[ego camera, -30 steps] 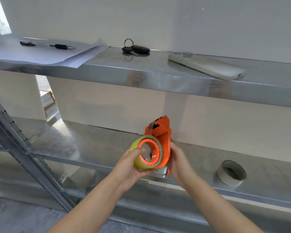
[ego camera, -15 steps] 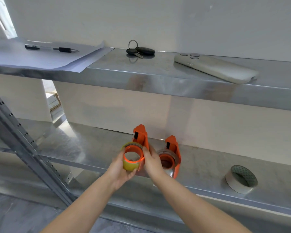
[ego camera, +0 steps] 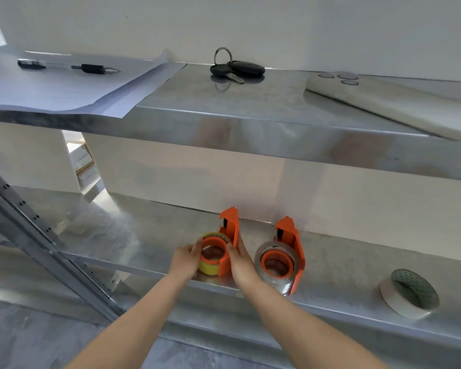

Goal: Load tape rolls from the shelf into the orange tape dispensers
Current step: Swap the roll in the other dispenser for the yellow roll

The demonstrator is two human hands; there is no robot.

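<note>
**Yellow-roll dispenser set down on the lower shelf**

Lowered from mid-air a second ago, the orange plastic tape dispenser loaded with a yellow tape roll (ego camera: 215, 255) now stands on the lower galvanised metal shelf (ego camera: 149, 235), near its front edge. Both hands have followed it down and still flank it. The left hand (ego camera: 184, 263) curls around the yellow roll's left side, thumb on the rim at the top. The right hand (ego camera: 240, 262) presses against the dispenser's orange right wall, thumb up on its front edge. Together they clasp the dispenser between them.

Just beside it, to the right, stands a second orange dispenser carrying a silver-grey tape roll (ego camera: 280, 262), upright, with no hand touching it. Well apart, further right on the same shelf, lies a loose white tape roll with a greenish patterned core (ego camera: 409, 292), tilted on its side.

On the upper metal shelf (ego camera: 250, 115) rest a bunch of black car keys on a ring (ego camera: 234, 69), a pale grey oblong remote with three round buttons (ego camera: 389, 102), and a large white paper sheet (ego camera: 64, 89) bearing a clear pen with black ends (ego camera: 67, 67).
</note>
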